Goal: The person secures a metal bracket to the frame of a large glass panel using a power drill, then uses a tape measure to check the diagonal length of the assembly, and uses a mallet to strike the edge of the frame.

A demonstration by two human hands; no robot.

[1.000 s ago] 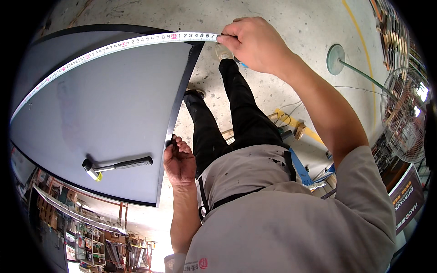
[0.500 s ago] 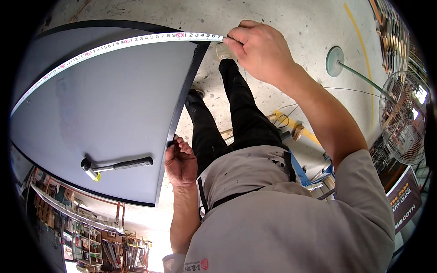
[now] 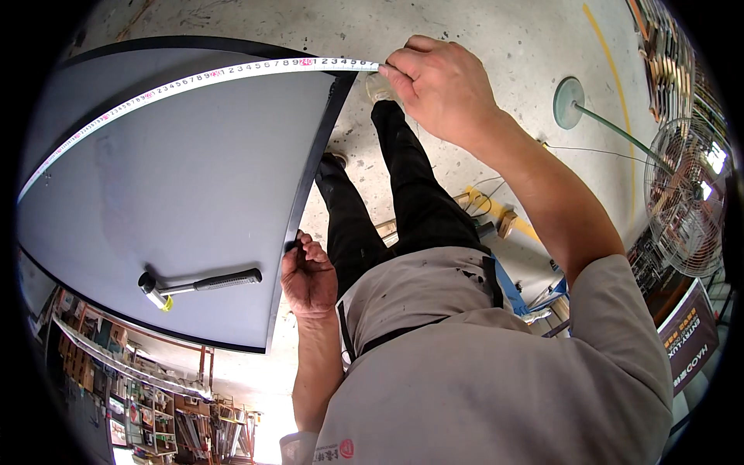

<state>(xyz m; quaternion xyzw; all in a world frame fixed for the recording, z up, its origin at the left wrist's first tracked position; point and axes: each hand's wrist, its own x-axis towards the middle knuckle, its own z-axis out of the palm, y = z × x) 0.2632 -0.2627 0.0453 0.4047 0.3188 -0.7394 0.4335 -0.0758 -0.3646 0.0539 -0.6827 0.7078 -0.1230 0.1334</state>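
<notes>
Since a moment ago the right hand [image 3: 442, 89] has shifted slightly toward the person, carrying the end of the tape measure [image 3: 201, 77] with it. Its fingers pinch the tape just past the dark grey panel's [image 3: 186, 194] near edge, and the white blade runs across the panel's far side, lying flat along it. The left hand [image 3: 308, 275] is closed on the panel's near edge, lower down. A hammer [image 3: 198, 283] with a black handle lies on the panel near that hand. A floor fan [image 3: 686, 201] stands well off to the right.
</notes>
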